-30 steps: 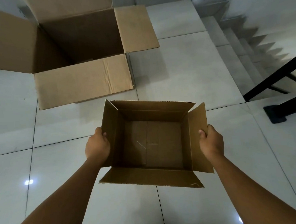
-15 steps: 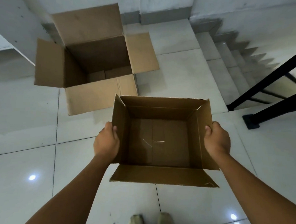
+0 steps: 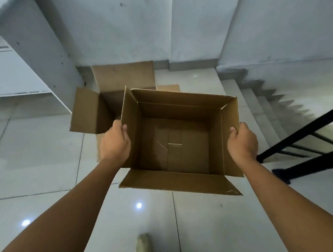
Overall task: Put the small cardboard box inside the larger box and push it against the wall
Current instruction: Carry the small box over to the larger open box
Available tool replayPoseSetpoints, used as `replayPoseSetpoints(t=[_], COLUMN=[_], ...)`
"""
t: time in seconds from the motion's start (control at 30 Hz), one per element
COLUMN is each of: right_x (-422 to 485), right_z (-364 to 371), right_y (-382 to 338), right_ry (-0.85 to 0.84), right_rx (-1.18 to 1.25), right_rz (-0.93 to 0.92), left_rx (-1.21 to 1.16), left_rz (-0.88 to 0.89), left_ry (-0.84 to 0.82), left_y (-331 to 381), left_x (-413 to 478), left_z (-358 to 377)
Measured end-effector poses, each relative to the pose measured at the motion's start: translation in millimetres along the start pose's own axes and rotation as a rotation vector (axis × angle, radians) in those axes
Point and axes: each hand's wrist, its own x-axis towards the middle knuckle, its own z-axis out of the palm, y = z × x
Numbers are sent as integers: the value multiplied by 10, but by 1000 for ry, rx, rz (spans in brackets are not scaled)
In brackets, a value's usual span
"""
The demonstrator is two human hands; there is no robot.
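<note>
Head view: both hands [image 3: 115,143] grip small box [image 3: 174,137] side edges, overlapping larger box [image 3: 94,110].

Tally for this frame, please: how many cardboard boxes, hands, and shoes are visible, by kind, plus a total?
Cardboard boxes: 2, the small cardboard box held in the air and the larger box on the floor behind it
Hands: 2, the left hand and the right hand, each gripping a side of the small box
Shoes: 1, the shoe at the bottom edge
Total: 5
</note>
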Motion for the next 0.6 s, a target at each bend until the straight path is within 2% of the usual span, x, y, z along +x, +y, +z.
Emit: replayPoseSetpoints(t=[0.37,0.6], right_x=[860,1314], right_z=[1373,2148], right_y=[-1699,-2335], right_ry=[23,-25], right_rx=[81,102], right_rz=[-78,-87], left_rx=[5,38], left_rz=[-147,-208], left_ry=[101,98], left_y=[-948,-1431], left_x=[1778,2590], left_z=[73,247])
